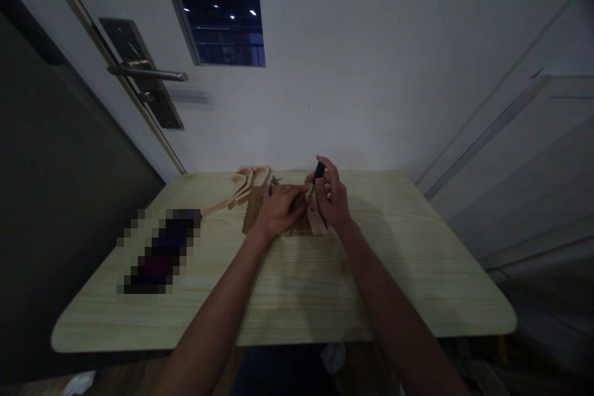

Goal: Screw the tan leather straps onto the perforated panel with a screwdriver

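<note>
My right hand [336,199] grips a screwdriver [319,171] by its black handle, and the shaft points down at the upper end of a curved pale wooden piece [316,220]. A dark hole shows in that piece. My left hand [278,209] lies with fingers stretched over a brown board [252,211], the index finger and thumb reaching to the wooden piece's left edge. Whether the board under my left hand is one piece or two, I cannot tell. Just beyond my left fingers is a small heap of dark screws [275,181].
Curved wooden hook-shaped pieces [245,178] lie at the table's back left. A blurred-out dark object [162,253] rests on the left. The pale wooden table [408,260] stands against a white door [352,62] with a metal handle [153,74].
</note>
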`<act>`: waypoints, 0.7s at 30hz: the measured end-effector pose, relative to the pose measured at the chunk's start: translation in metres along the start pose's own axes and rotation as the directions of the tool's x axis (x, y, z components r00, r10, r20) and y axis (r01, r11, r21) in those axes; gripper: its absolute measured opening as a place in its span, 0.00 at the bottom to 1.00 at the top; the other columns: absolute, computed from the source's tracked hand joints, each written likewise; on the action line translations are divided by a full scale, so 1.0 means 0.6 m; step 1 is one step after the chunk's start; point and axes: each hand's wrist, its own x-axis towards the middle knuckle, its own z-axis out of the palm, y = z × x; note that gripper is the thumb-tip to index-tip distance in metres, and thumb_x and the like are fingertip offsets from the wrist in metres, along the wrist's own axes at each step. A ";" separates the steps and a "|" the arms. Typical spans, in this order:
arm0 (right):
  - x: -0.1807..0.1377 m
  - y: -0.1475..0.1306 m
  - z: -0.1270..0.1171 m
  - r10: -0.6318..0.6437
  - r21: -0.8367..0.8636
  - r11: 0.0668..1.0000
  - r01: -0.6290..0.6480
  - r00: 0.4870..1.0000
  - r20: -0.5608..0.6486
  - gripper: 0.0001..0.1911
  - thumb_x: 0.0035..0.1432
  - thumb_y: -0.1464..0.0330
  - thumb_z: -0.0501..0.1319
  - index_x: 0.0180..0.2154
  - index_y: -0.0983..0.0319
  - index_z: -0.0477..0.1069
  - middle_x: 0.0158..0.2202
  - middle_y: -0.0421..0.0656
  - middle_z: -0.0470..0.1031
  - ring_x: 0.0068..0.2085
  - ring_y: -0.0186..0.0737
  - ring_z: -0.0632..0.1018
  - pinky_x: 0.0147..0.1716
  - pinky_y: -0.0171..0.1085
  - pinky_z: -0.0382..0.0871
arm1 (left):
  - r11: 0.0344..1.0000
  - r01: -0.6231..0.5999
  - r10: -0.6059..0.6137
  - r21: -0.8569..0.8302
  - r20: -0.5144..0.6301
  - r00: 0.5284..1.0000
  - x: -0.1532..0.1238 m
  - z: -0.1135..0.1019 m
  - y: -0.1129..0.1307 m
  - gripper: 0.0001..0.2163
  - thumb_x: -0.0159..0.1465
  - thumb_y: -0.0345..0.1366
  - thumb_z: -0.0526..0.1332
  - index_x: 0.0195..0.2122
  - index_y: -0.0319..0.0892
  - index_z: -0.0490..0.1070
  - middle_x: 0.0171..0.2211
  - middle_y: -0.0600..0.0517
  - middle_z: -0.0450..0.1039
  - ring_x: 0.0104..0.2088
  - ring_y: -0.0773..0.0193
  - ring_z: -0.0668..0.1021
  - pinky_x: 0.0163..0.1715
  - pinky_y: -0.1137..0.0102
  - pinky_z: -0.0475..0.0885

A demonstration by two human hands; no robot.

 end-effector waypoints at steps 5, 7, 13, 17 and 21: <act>0.001 0.010 0.006 0.073 0.000 0.997 -0.073 0.995 -0.075 0.25 0.65 0.60 0.56 0.61 0.54 0.56 0.37 0.41 0.78 0.27 0.33 0.75 0.25 0.33 0.68 | 1.000 -0.006 0.006 -0.005 -0.005 1.000 0.000 0.002 -0.002 0.16 0.67 0.43 0.57 0.54 0.48 0.70 0.54 0.48 0.74 0.56 0.51 0.72 0.62 0.46 0.55; 0.002 0.014 0.008 0.087 -0.013 0.996 -0.090 0.989 -0.119 0.27 0.62 0.59 0.59 0.60 0.54 0.57 0.34 0.39 0.76 0.24 0.32 0.71 0.23 0.33 0.65 | 1.000 0.000 0.000 -0.003 -0.007 1.000 -0.001 0.001 -0.001 0.15 0.67 0.43 0.57 0.54 0.48 0.70 0.54 0.48 0.74 0.56 0.51 0.72 0.62 0.45 0.54; 0.004 0.015 0.008 0.019 -0.133 0.990 -0.036 0.992 -0.127 0.24 0.60 0.56 0.62 0.56 0.53 0.64 0.32 0.37 0.70 0.22 0.30 0.64 0.23 0.34 0.63 | 1.000 -0.001 0.001 -0.005 0.004 1.000 0.000 0.000 0.001 0.16 0.67 0.42 0.57 0.55 0.48 0.69 0.54 0.48 0.74 0.57 0.52 0.72 0.61 0.46 0.54; 0.002 0.009 0.003 0.019 -0.135 0.990 -0.031 0.996 -0.085 0.24 0.64 0.57 0.57 0.60 0.53 0.59 0.35 0.39 0.72 0.23 0.31 0.66 0.24 0.34 0.65 | 1.000 0.005 -0.005 -0.010 0.009 1.000 0.000 0.001 0.001 0.15 0.67 0.42 0.57 0.54 0.48 0.69 0.55 0.48 0.74 0.57 0.52 0.72 0.62 0.45 0.53; 0.000 0.002 0.000 -0.007 -0.081 0.997 0.002 0.998 -0.066 0.23 0.68 0.60 0.49 0.62 0.54 0.55 0.40 0.43 0.76 0.27 0.33 0.72 0.28 0.35 0.69 | 1.000 0.003 -0.003 -0.007 -0.003 1.000 0.000 0.002 -0.002 0.16 0.67 0.42 0.57 0.54 0.47 0.69 0.54 0.48 0.74 0.57 0.51 0.72 0.62 0.44 0.53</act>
